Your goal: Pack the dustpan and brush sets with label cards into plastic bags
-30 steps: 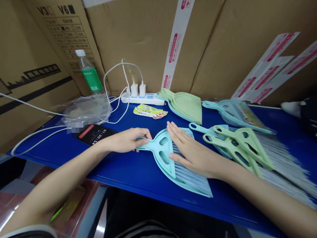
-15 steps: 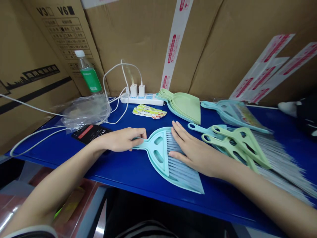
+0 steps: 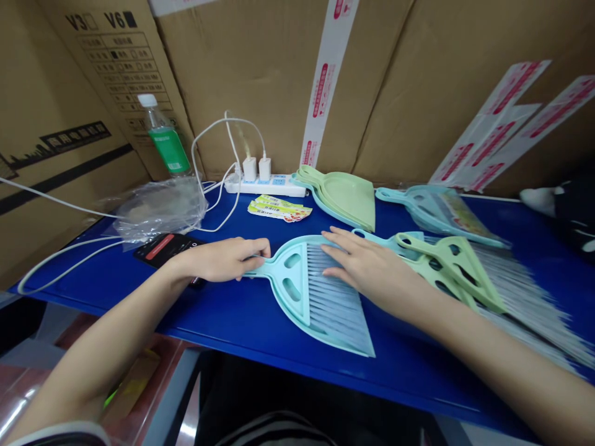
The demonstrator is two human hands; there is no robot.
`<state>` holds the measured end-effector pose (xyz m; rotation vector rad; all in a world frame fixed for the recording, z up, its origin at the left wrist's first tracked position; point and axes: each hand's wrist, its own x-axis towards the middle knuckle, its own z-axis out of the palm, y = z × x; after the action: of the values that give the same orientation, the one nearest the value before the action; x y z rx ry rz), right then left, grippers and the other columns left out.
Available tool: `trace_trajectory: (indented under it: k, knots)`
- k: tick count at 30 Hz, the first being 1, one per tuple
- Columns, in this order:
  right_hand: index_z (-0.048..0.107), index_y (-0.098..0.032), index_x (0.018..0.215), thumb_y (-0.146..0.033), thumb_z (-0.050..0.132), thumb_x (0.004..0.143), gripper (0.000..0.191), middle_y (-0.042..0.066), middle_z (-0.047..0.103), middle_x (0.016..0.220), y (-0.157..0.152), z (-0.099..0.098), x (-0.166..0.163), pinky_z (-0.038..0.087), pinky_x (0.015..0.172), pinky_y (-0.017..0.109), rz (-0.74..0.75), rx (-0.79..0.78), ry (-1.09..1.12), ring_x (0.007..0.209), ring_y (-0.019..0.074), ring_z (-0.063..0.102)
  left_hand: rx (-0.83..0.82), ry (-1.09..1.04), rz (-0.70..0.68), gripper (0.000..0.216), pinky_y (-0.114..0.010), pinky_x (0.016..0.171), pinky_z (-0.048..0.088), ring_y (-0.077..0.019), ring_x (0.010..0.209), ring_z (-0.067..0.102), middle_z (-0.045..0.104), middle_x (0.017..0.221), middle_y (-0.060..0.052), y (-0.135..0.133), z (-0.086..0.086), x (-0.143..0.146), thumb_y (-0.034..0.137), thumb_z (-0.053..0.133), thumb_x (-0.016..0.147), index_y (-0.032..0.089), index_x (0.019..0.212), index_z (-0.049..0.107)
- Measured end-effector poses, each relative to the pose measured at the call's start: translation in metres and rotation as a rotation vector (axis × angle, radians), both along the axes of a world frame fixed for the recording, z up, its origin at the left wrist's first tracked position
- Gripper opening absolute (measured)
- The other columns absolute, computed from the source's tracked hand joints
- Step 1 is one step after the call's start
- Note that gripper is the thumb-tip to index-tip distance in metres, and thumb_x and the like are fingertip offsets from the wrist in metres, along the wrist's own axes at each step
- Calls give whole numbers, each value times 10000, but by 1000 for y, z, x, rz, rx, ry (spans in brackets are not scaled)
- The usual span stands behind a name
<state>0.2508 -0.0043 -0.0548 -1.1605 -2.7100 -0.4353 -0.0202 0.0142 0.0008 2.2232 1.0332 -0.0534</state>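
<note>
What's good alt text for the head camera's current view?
A left hand grips the handle end of a light-blue brush and dustpan, nested together on a blue table; the right hand is over the bristles. More brushes lie to the right, stacked dustpans behind.

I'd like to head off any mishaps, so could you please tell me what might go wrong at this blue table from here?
The light-blue brush lies on the light-blue dustpan, with the left hand gripping the handle end; if that grip loosens, the two might slide apart. The smartphone is partly hidden by that hand's wrist, so the arm could nudge it. The overlapping green brushes lie close by the right hand, which might knock them out of place.
</note>
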Motion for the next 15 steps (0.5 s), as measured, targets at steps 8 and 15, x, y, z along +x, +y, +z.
trace_trajectory:
  k: [8,15]
  knots:
    - [719,-137,1061,-266,406,980,348,172,692,1196,-4,8,0,537,944,498,16,29,11,1201,313,595,-2,3,-1,156,-202,557,387,-107,579,492,471,692,46,0,0,0,328,369,935,210,879,453]
    - [706,-166,1032,-182,418,952,299,153,699,1170,-1,11,4,536,940,496,42,62,-26,1201,304,591,5,32,3,151,-203,539,378,-109,554,500,468,667,51,-2,1,0,317,364,934,212,879,457]
